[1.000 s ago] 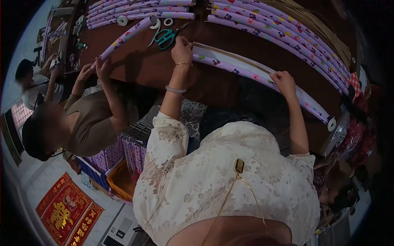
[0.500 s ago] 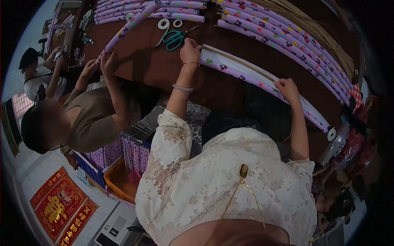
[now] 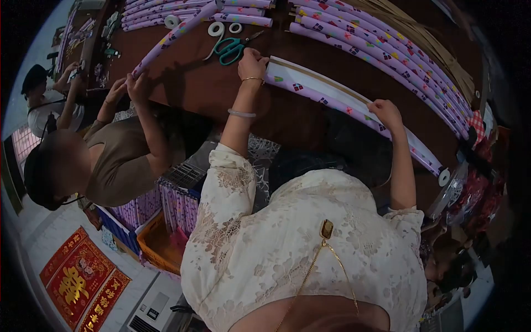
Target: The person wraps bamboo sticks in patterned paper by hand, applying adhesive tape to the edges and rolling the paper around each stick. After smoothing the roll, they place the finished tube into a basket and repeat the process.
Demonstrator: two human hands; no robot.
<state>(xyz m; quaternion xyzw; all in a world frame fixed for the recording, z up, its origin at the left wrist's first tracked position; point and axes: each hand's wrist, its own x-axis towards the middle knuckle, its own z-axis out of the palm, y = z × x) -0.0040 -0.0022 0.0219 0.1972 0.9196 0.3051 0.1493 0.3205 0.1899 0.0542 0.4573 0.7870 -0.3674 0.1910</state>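
Note:
A long purple wrapping paper roll point(image 3: 322, 99) with colourful prints lies along the table's near edge in front of me. Its white underside shows along the far side, with a narrow brown strip point(image 3: 332, 84) running lengthwise. My left hand point(image 3: 253, 65) is closed on the roll's left end. Farther right, my right hand point(image 3: 386, 114) pinches the paper's edge with thumb and fingers. Teal-handled scissors point(image 3: 229, 52) lie just beyond my left hand. At the roll's right end sits a white tape roll point(image 3: 444, 177).
Finished-looking purple rolls point(image 3: 376, 52) are stacked at the back. White tape rolls point(image 3: 216, 29) lie near the scissors. On the left, a co-worker point(image 3: 119, 160) holds another purple roll point(image 3: 174, 36). An orange crate point(image 3: 155, 243) stands below. Brown strips point(image 3: 426, 39) lie at the far right.
The view has shifted slightly, so the table things sit a little further left. My hands keep their hold on the roll. The co-worker's hands have moved slightly on the other roll.

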